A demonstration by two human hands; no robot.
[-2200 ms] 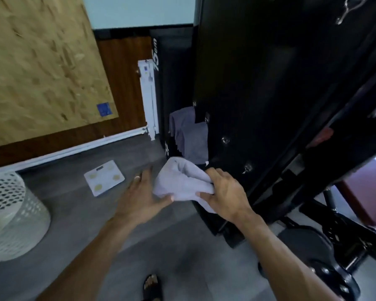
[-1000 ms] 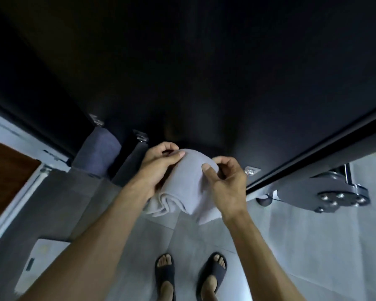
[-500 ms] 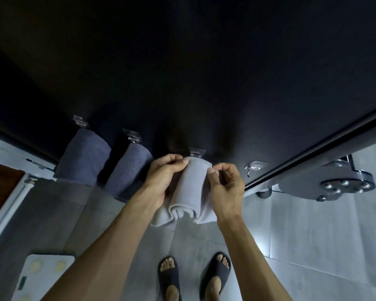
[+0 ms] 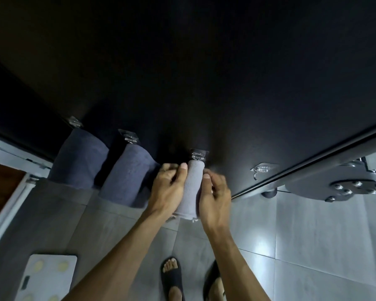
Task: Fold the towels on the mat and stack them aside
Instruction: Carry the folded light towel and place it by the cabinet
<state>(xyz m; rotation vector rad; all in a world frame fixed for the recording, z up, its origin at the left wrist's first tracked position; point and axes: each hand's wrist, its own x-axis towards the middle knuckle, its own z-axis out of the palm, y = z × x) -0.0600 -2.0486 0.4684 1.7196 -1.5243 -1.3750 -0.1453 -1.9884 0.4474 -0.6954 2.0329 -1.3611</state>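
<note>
Light grey towel (image 4: 191, 187) was pinched between left hand (image 4: 168, 192) and right hand (image 4: 215, 199), fingers curled on both sides; long axis vertical, top end touching the clear hook (image 4: 197, 156).

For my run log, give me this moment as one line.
scene: light grey towel hanging from clear hook | left hand: pinching towel | right hand: touching towel | neighbours: two dark towels hung

We extend both forearms forward, close together. Our left hand (image 4: 168, 187) and right hand (image 4: 215, 199) face each other, fingers curled, pinching the light grey towel (image 4: 190, 187) between them.
</note>
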